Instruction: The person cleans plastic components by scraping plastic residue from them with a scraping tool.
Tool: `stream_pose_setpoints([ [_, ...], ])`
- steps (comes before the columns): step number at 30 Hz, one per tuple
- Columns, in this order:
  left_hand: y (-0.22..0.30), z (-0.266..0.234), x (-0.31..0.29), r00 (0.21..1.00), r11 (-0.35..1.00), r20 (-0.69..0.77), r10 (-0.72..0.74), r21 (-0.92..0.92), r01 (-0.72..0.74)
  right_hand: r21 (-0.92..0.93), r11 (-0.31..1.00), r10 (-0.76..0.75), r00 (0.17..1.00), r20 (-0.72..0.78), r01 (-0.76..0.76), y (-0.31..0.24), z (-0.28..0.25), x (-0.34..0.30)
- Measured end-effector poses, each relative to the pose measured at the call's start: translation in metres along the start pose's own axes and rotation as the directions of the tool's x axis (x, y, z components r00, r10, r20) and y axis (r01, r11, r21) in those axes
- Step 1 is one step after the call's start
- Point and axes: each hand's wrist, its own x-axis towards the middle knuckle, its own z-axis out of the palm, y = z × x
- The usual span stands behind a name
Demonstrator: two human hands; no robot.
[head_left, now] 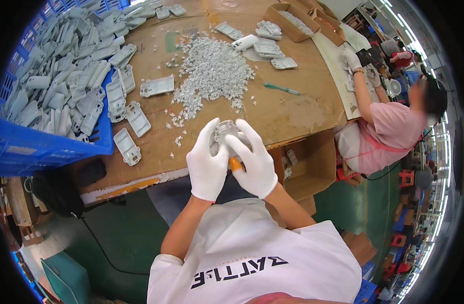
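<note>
Now, grey plastic part [226,130] clasped between both gloved hands, left hand [207,161], right hand [255,162]

White-gloved left hand [206,164] and right hand [255,162] are gripping a pale grey plastic part [225,130]. Far left, a blue crate [44,147] is holding grey casings [59,71]; far right, a green pen [281,89] is lying on brown cardboard [293,114].

Two gloved hands [207,164], one pen [281,89] (green).
</note>
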Motion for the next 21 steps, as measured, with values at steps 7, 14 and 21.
stream_pose_setpoints([
  [7,-0.007,0.003,0.005,0.987,0.98,0.083,-0.139,-0.128,0.149,-0.346,0.901,-0.199,0.959,0.202,0.26,0.009,-0.01,-0.017],
  [14,0.0,0.026,0.019,0.977,0.976,0.214,-0.019,-0.209,0.065,-0.478,0.846,-0.149,0.966,0.211,0.235,0.027,-0.029,-0.009],
  [21,0.022,0.026,0.016,0.979,0.981,0.2,0.033,-0.193,0.006,-0.417,0.864,-0.285,0.957,0.055,0.282,0.034,-0.036,-0.005],
])
